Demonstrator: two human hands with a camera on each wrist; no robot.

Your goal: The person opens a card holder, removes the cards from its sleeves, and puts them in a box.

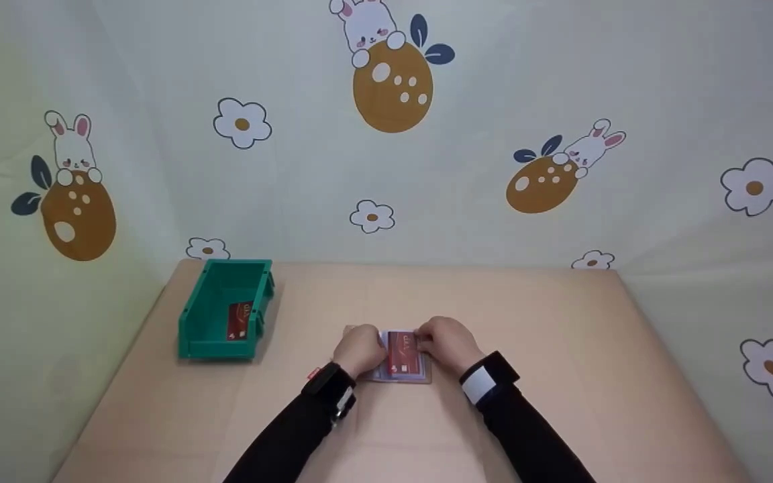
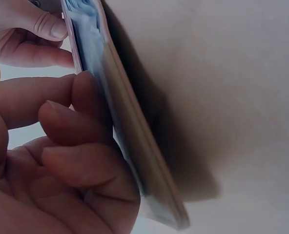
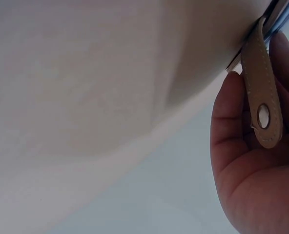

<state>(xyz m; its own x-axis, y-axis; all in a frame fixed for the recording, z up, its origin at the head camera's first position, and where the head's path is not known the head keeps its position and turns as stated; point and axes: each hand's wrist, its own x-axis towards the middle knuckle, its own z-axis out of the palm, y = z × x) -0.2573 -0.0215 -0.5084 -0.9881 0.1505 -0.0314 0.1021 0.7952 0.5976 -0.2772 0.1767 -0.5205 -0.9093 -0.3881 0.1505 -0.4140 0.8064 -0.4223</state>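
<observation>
An opened card holder (image 1: 420,380) with a tan cover and clear plastic sleeves lies at the middle of the table. A red card (image 1: 403,352) lies on its right side; whether it is fully inside a sleeve cannot be told. My left hand (image 1: 359,350) holds the left part, its curled fingers (image 2: 81,122) against the sleeves in the left wrist view. At the right edge, beside the card, my right hand (image 1: 450,343) pinches the holder. The right wrist view shows the holder's tan strap (image 3: 260,87) with a metal snap hanging in front of those fingers.
A green open bin (image 1: 192,350) stands at the table's left back, with another red card (image 1: 239,320) leaning inside. Patterned cloth (image 1: 467,221) hangs behind and at both sides of the table (image 1: 527,315).
</observation>
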